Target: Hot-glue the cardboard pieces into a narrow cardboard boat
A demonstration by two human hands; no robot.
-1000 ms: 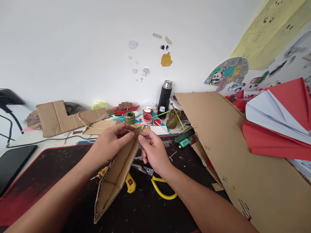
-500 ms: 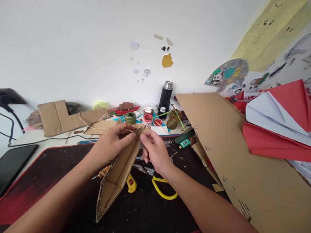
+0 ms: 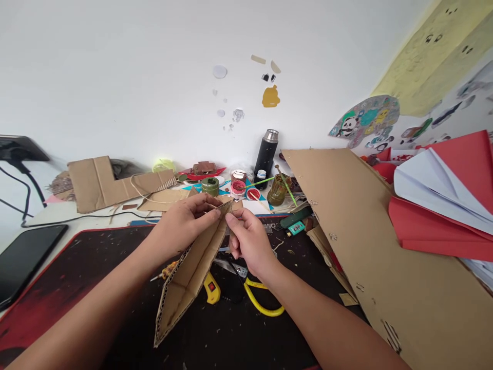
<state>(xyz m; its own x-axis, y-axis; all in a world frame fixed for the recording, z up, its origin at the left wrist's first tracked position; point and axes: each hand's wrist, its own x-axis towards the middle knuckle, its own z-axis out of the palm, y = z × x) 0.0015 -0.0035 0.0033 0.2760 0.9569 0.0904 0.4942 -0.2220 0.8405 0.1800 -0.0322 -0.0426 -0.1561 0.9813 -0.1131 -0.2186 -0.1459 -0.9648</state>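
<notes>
A long folded piece of corrugated cardboard point(image 3: 192, 272) hangs in front of me, its far tip pointing toward the wall. My left hand point(image 3: 183, 223) is closed on the left flap near that tip. From the other side, my right hand point(image 3: 250, 241) pinches the tip with thumb and forefinger. A thin stick shows between my left fingertips at the tip. Under the cardboard, on the black and red desk mat point(image 3: 69, 277), lie yellow-handled scissors point(image 3: 260, 300) and a yellow utility knife point(image 3: 211, 289).
A big cardboard sheet point(image 3: 370, 241) leans at the right, red and white folded paper point(image 3: 442, 205) behind it. Paint jars point(image 3: 239, 187), a brush jar point(image 3: 278, 190) and a black flask point(image 3: 265, 151) stand at the wall. Cardboard scraps point(image 3: 100, 182) lie far left, a dark tablet point(image 3: 26, 254) at the left edge.
Both hands keep their hold on the cardboard tip, with only small finger shifts. The view has drifted slightly to the left and down.
</notes>
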